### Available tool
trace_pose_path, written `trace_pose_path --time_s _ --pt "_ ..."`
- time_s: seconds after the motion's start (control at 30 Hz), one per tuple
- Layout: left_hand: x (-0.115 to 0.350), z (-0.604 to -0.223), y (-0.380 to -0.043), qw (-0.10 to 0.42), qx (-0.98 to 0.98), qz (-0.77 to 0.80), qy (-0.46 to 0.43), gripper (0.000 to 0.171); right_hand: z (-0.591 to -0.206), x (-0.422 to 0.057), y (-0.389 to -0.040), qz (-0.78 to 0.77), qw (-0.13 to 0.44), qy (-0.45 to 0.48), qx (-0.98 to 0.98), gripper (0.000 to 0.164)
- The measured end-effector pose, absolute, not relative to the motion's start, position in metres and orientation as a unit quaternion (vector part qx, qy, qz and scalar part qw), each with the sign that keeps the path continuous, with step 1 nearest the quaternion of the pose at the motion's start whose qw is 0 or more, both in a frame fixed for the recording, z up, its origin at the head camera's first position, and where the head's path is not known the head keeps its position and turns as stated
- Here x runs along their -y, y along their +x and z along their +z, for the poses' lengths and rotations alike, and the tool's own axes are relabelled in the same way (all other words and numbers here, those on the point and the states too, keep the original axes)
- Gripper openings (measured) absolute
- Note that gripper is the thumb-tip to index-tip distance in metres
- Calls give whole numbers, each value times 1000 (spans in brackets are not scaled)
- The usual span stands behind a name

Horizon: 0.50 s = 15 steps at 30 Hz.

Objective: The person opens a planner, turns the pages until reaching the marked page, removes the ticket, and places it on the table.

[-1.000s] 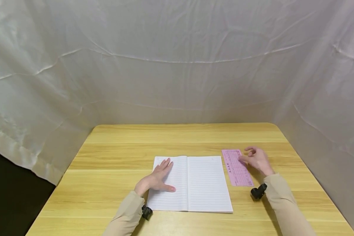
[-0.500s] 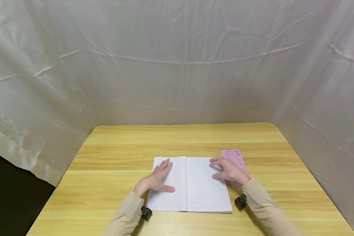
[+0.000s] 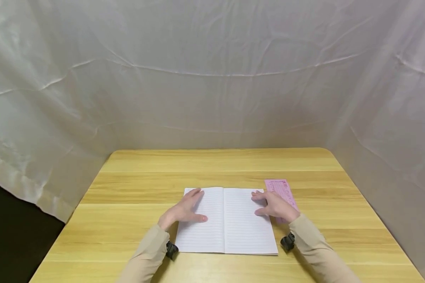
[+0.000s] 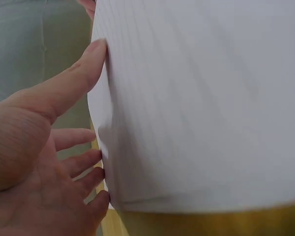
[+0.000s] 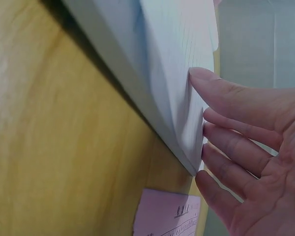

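An open notebook (image 3: pixel 248 232) with blank lined pages lies flat on the table. My left hand (image 3: pixel 185 209) rests on the upper part of its left page, fingers spread and thumb pointing toward the fold. On the upper right page my right hand (image 3: pixel 275 205) touches down with its fingertips, thumb apart from the fingers. Both wrist views show thumb and fingertips against the paper, with nothing gripped. A pink printed slip (image 3: pixel 282 189) lies just right of the notebook, partly covered by the right hand and wrist in the head view; its corner shows in the right wrist view.
The wooden table (image 3: pixel 145 177) has rounded far corners. Pale grey fabric (image 3: pixel 212 98) hangs behind it and along both sides. A black wrist camera (image 3: pixel 288 241) sits at the right cuff and another black camera (image 3: pixel 171 250) at the left cuff.
My right hand has left the pink slip and moved left onto the notebook's right page. The left hand has shifted slightly up the left page, its fingers drawn closer together.
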<state>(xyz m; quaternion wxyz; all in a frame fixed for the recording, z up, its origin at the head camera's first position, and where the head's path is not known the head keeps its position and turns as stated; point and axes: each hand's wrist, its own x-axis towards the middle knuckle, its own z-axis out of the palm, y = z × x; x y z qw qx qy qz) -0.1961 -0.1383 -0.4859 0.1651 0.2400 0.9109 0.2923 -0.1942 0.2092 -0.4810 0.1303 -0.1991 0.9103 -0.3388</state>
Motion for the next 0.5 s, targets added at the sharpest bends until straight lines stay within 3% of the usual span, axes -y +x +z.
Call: trace_pose_path --time_s 0.27,0.5 --pt "145 -480 -215 124 -929 291 192 86 -482 -209 -197 -347 137 -197 -907 48" --pt "149 -475 -226 144 -932 287 169 81 -480 -211 -195 -361 143 -202 -899 47"
